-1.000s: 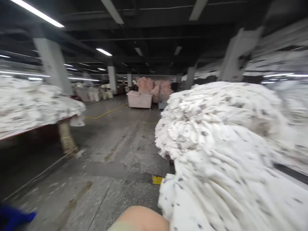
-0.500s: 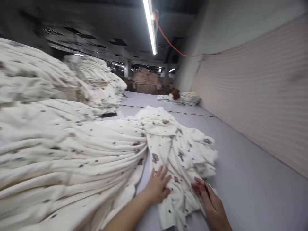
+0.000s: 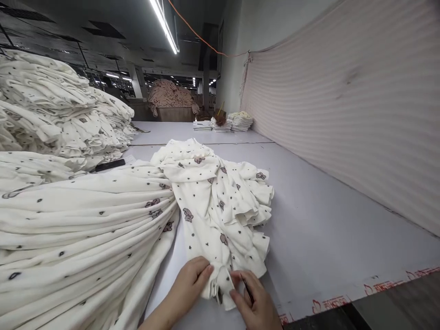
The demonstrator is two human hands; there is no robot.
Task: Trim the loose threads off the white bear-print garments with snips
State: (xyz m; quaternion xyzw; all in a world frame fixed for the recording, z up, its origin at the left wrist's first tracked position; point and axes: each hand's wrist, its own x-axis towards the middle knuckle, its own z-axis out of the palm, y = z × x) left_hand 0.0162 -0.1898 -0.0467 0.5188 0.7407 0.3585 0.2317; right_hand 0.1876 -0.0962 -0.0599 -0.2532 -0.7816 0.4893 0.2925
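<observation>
A white fleecy garment (image 3: pixel 202 220), printed with small grey-pink animals and dark marks, lies bunched on the table. Its near end, where several cloth layers overlap, is between my hands. My left hand (image 3: pixel 190 282) is closed on the left side of that end, thumb on top. From the right, my right hand (image 3: pixel 256 302) pinches the edge of the same end between thumb and fingers. A slim dark tool (image 3: pixel 247 289) is tucked in the right hand's fingers; its kind cannot be made out.
Long folds of matching cloth (image 3: pixel 85 238) cover the left side, with a tall pile (image 3: pixel 62 105) behind. A dark flat object (image 3: pixel 110 165) lies beside them. Stacked folded cloths (image 3: pixel 240 121) stand at the back. A striped pink sheet (image 3: pixel 343 105) hangs along the right side of the table (image 3: pixel 319 238).
My left hand has gone from lying spread on the garment to gripping its near end. My right hand has moved in beside it and now pinches the edge. The view has shifted right.
</observation>
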